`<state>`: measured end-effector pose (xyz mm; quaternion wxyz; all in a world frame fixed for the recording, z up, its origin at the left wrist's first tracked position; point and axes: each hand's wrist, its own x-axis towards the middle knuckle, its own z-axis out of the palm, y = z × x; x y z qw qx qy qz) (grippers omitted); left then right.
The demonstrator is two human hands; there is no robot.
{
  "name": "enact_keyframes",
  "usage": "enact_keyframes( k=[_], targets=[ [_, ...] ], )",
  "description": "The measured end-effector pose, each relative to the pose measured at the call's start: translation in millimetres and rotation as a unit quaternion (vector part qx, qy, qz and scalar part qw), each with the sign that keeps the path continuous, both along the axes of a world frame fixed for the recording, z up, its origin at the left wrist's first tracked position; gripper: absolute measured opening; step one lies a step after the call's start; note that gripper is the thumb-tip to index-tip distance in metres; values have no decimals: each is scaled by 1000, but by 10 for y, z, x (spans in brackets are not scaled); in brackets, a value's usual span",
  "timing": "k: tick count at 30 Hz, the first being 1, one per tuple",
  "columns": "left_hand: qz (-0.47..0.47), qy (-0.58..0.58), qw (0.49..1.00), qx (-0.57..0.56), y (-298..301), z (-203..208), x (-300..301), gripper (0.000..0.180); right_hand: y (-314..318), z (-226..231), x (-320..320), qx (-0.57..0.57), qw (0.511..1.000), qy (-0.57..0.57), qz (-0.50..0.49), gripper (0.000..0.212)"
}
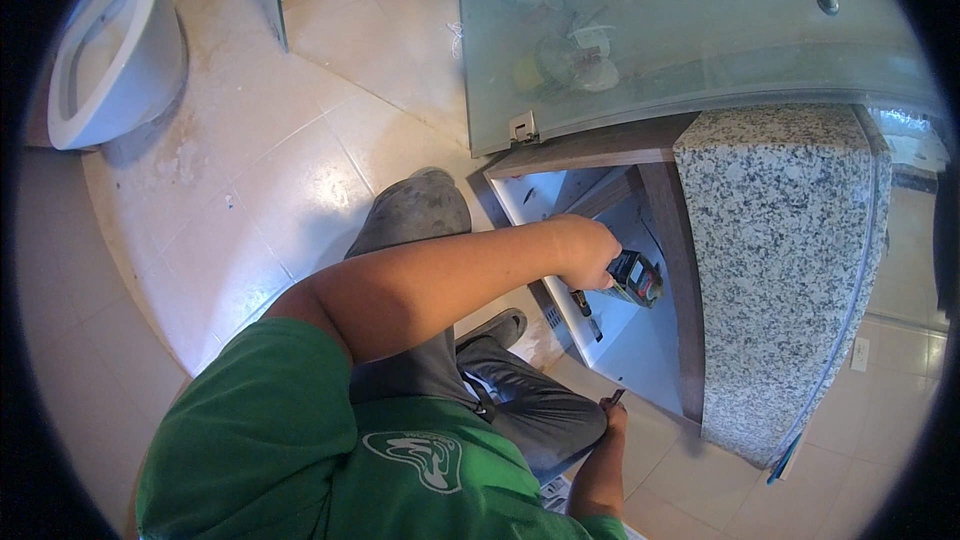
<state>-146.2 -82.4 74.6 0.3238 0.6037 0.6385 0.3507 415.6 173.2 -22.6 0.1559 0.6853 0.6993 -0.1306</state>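
Left fingers (598,258) hidden behind drill (634,278) — bit tip unclear, toilet (110,50) cut off

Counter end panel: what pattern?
Speckled grey-and-white granite, clearest in the head view.

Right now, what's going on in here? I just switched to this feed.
A person in a green shirt crouches on the tiled bathroom floor at an open vanity cabinet under a granite counter. The left hand reaches inside the cabinet, its grip closed on a compact power tool pointing at the white inner panel. The right hand is low at the cabinet's front edge, pinching a small dark item I can't identify. A frosted glass panel lies across the counter, and a toilet stands to the left.
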Motion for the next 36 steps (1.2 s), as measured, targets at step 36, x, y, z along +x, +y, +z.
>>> enact_keyframes(
  k=[36],
  targets=[
    [-132,-114,979,-101,-687,299,900,28,-1514,37,-1849,79,906,349,226,34]
  ],
)
